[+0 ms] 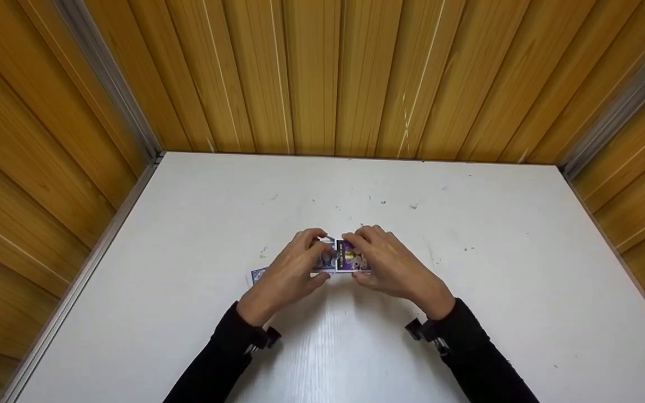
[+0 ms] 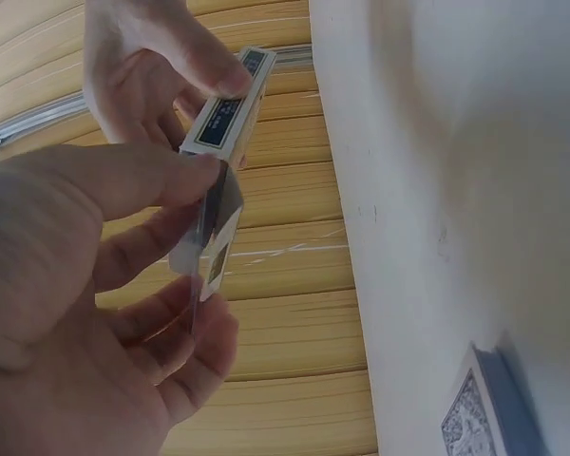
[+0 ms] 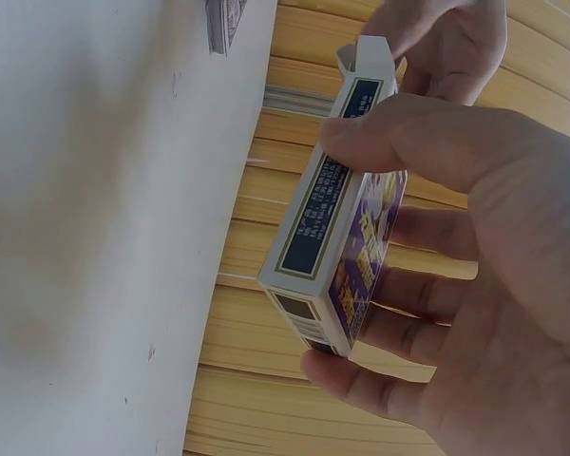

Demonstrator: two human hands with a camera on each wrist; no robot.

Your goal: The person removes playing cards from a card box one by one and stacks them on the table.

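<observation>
My right hand (image 1: 394, 264) grips a small purple-and-white playing card box (image 1: 347, 258), thumb on its narrow dark-labelled side (image 3: 309, 223) and fingers beneath and along its purple face. The box is tilted above the table with its end flap (image 2: 224, 237) open towards my left hand (image 1: 289, 270). Between thumb and fingers my left hand pinches a thin blue-patterned card (image 1: 325, 259) at the open end. Whether it is one card or several I cannot tell. A deck of cards (image 2: 473, 418) with a patterned back lies on the table, partly hidden by my left wrist in the head view.
The white table (image 1: 188, 224) bears small dark scuffs. Wood-look panels (image 1: 311, 78) enclose it at the back and both sides, with metal rails (image 1: 115, 73) in the corners. A small black device (image 1: 426, 333) sits at each wrist.
</observation>
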